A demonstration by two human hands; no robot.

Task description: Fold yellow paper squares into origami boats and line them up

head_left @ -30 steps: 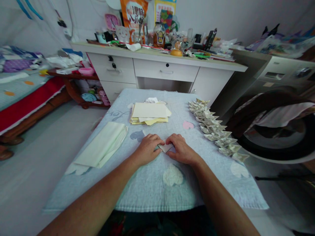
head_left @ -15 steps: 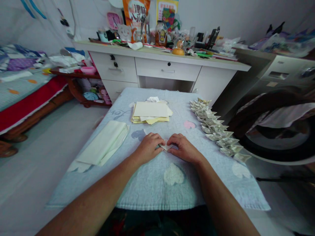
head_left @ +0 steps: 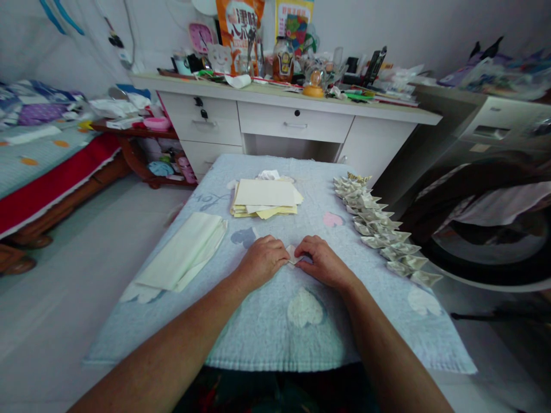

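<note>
Between my hands is a small folded piece of pale paper, resting low over the cloth-covered table. My left hand pinches its left side, fingers closed and hiding part of it. The thumb and fingers of my right hand grip its right side. Beyond my hands lies a stack of cream and yellow paper sheets. To the left rests a larger folded pale sheet. A row of folded paper boats runs along the table's right side.
A blue patterned cloth covers the table. Behind it stands a white desk crowded with a jar, bags and small items. At the right is a front-loading washing machine; a bed is at the left.
My left fingers have closed further over the left side of the folded paper, and its visible shape has changed slightly. The whole view has shifted a little.
</note>
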